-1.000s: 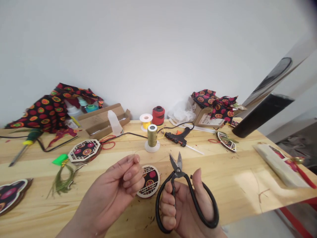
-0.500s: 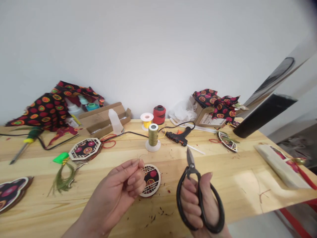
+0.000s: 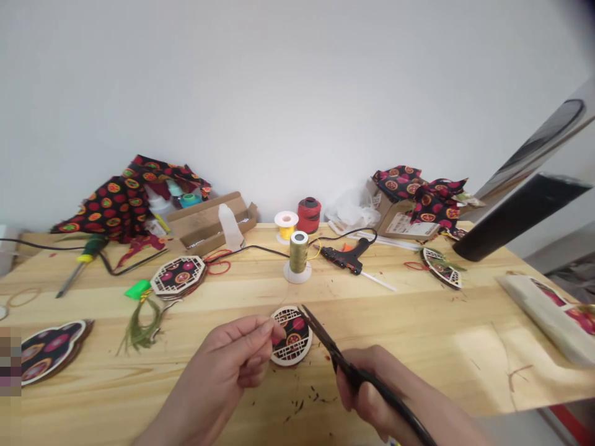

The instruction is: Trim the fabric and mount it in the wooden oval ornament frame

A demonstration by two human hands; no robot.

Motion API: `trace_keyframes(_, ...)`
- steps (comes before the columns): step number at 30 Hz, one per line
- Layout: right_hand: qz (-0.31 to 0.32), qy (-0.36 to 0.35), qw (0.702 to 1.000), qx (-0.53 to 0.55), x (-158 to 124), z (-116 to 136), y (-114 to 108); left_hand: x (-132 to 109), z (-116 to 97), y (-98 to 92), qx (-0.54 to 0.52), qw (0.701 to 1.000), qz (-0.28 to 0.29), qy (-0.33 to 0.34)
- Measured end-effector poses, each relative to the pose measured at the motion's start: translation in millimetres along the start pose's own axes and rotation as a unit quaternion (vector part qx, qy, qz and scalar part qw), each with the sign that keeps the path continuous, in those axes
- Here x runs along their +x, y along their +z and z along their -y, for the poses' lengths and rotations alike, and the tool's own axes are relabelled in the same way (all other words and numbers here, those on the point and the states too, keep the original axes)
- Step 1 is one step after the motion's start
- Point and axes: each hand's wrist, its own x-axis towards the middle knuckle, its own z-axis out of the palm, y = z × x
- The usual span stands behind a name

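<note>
Right hand (image 3: 372, 379) grips scissors (image 3: 326, 339), blades towards 11 o'clock — presumably so tips lie near the left hand (image 3: 230, 356), pinched closed, contents indiscernible

The only view looks from the person's head, forward and down across the surface (image 3: 409, 316), with the hands (image 3: 239, 353) close in front and the wall (image 3: 297, 99) beyond.
</note>
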Motion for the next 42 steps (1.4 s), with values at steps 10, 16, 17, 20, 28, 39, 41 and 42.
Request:
trace_keyframes(10,0.076,-0.008,0.986,-0.150,29,32,8,-5,1,0.5,0.032,0.999,0.019,0.008)
trace_keyframes(16,0.096,0.005,0.986,-0.132,32,40,10,-2,1,0.1,0.036,0.998,0.053,0.000)
trace_keyframes(17,0.102,-0.003,0.987,-0.125,33,40,10,-2,1,0.2,0.038,0.998,0.056,0.000)
trace_keyframes(20,0.120,-0.021,0.987,-0.102,38,36,10,-3,1,-0.3,0.044,0.997,0.058,-0.002)
trace_keyframes(28,0.157,-0.006,0.984,-0.081,45,31,4,-2,2,-2.9,0.067,0.996,0.055,0.006)
trace_keyframes(39,0.183,-0.023,0.982,-0.050,46,34,1,-3,0,-4.3,0.097,0.994,0.046,0.010)
trace_keyframes(41,0.175,-0.032,0.982,-0.059,46,37,2,-4,-1,-3.2,0.097,0.994,0.047,0.009)
trace_keyframes(42,0.165,-0.034,0.983,-0.067,45,38,2,-4,-1,-2.8,0.096,0.994,0.046,0.009)
